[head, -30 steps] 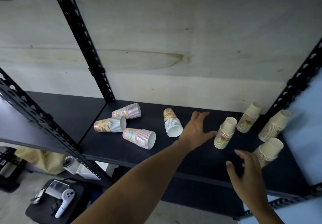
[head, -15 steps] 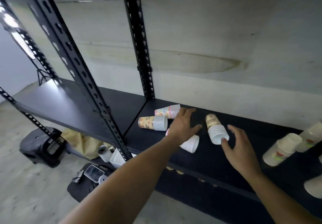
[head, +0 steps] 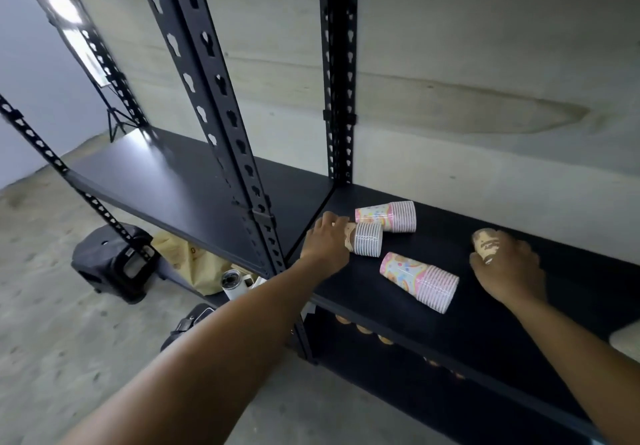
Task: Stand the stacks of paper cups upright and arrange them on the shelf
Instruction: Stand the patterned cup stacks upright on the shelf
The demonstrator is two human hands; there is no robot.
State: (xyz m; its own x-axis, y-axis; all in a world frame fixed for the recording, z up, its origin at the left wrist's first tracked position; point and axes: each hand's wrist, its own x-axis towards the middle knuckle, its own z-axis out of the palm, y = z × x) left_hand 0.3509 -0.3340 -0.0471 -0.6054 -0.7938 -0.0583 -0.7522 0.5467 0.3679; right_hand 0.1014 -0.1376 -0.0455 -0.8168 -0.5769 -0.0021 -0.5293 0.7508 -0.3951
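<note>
Both hands have moved left and now hold cups. On the black shelf (head: 485,333), the left hand (head: 325,243) is wrapped around a lying orange cup stack (head: 367,243). Just behind it lies a pink cup stack (head: 391,216). Another pink stack (head: 420,281) lies on its side nearer the front. The right hand (head: 509,271) grips a brown cup stack (head: 485,244).

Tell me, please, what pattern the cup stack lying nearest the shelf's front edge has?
Pastel pink and blue print on the cup stack; head view.
</note>
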